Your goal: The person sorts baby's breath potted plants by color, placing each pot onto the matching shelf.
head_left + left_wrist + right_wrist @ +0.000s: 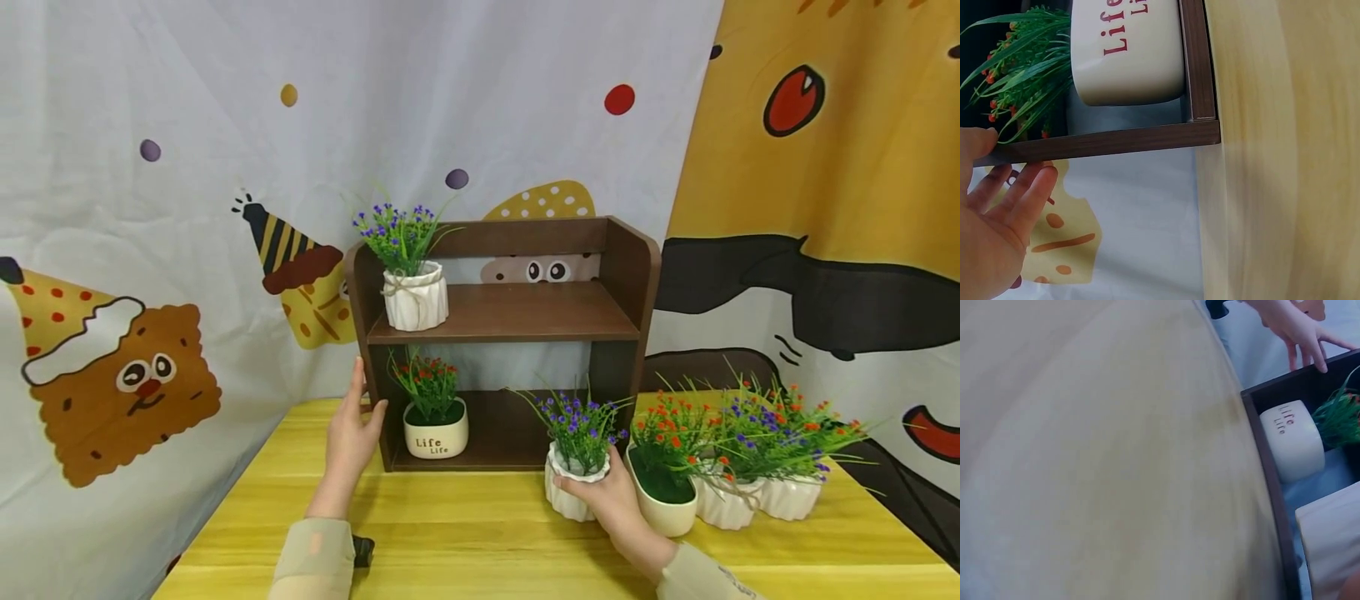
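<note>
1. From my remote seat I am seeing a cartoon-printed curtain (225,100) hanging behind a wood-grain table (450,533), with a brown shelf unit (630,267) standing on it; I am taking clock directions from the unit's centre in the head view.
2. At 5 o'clock, the right hand (615,500) is grasping a purple-flowered white pot (567,500), its thumb pressing the front; the pot is facing the lower shelf (506,442), and I am not managing to tell whether its base is touching the table.
3. At 8 o'clock, the left hand (352,437) is resting its fingers, released, against the left side panel (1116,139).
4. At 10 o'clock, a twine-tied pot (417,302) is standing on the upper shelf (540,315); at 7, a lettered cream pot (437,442) is occupying the lower.
5. At 4 o'clock, a second cream pot (667,514) and two white pots (727,510) are standing together.
6. I am judging the step in hand as placing the held pot; the next move is probably calling for clearing the shelf's front edge, upright.
</note>
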A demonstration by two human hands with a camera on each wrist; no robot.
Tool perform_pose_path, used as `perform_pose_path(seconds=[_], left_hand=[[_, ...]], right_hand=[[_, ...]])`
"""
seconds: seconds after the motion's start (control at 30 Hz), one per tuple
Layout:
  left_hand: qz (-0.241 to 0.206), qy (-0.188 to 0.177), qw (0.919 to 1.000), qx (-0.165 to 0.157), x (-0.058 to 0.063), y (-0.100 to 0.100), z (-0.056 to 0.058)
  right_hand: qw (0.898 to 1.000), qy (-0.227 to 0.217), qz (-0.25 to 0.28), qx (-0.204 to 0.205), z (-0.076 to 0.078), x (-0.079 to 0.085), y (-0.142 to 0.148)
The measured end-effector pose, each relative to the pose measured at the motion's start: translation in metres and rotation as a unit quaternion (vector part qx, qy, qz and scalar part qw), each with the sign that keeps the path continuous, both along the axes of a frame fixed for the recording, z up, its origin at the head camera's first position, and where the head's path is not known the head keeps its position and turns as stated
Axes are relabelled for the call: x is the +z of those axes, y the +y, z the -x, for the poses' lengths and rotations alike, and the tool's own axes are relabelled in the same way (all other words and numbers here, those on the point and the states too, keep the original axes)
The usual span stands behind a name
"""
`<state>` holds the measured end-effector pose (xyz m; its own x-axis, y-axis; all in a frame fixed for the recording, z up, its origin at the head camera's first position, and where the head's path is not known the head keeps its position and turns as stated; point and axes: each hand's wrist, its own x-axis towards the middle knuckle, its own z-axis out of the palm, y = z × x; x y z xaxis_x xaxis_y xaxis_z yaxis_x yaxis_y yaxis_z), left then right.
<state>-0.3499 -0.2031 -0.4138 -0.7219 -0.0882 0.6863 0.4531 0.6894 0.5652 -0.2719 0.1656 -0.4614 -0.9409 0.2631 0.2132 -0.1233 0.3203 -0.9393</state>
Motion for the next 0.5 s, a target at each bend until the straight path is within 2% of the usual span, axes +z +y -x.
perform_pose_path(seconds=[0.2, 0.5], left_hand=[[-0.008, 0.01, 0.9999, 0.009, 0.0, 0.001, -0.001], [-0.012, 0.003, 0.9998, 0.015, 0.0, 0.002, -0.001]], right_hand=[[0.999, 0.029, 0.021, 0.014, -0.004, 0.013, -0.005], [0.998, 0.061, 0.004, 0.018, -0.011, 0.034, -0.013]])
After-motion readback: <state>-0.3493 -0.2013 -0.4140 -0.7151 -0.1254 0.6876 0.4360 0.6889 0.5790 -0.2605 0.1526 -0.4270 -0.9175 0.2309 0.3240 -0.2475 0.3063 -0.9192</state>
